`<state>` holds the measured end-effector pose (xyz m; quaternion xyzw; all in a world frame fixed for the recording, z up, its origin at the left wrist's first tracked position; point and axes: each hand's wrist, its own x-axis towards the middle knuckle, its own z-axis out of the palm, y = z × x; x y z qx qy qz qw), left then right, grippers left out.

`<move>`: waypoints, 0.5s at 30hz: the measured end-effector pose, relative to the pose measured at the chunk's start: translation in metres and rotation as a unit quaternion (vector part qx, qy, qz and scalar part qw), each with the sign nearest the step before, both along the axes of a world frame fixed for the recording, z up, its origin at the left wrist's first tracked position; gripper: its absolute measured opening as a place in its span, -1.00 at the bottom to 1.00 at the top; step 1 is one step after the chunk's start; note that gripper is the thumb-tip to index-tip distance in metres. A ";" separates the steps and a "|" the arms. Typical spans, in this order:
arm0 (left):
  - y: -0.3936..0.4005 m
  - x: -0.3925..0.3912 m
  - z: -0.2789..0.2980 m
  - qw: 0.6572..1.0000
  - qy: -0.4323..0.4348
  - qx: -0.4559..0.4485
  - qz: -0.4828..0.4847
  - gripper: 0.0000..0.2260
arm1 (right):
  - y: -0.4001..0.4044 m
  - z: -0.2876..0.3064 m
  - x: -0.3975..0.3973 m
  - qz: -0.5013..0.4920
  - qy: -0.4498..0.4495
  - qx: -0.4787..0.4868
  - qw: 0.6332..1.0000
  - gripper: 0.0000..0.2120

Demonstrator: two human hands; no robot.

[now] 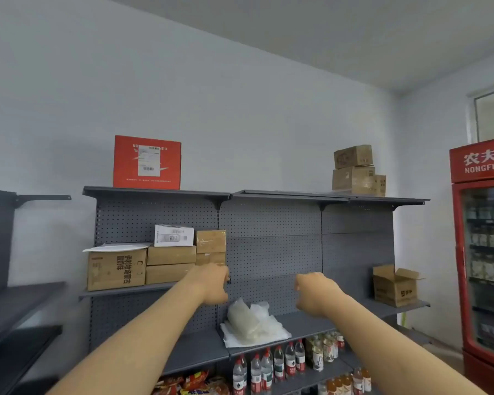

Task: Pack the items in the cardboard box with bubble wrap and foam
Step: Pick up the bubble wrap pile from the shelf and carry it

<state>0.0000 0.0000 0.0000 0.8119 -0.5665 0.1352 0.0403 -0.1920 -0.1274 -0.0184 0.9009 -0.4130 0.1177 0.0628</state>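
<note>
Arms outstretched; left hand [213, 283] at stacked boxes [211, 249], right hand [314, 295] curled.

place: small shop | evidence: pegboard shelving [268, 252]; bottled drinks [271, 363]; branded drinks fridge [482, 252]; stacked cartons [143, 266]

Top shelf [154, 192]: printed box [147, 162] upper left; stacked cartons [357, 172] upper right. Middle shelf, centre-left: carton stack [157, 259]; far right: open carton [394, 286]. Lower centre: bubble wrap [251, 320] on foam sheet [280, 334], bottles [277, 363] beneath.

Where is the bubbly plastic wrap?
In the head view, the bubble wrap lies mid-shelf, below and between both hands, above the water bottles.
</note>
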 end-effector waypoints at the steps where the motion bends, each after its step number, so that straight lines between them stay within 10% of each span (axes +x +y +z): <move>1: -0.004 0.003 -0.001 1.000 0.000 0.003 0.002 -0.61 | -0.003 -0.002 0.005 -0.001 0.003 0.001 1.000 -0.64; 15: -0.186 0.082 -0.025 1.000 0.012 0.008 0.001 -0.61 | -0.170 -0.022 0.080 -0.016 0.014 0.016 1.000 -0.68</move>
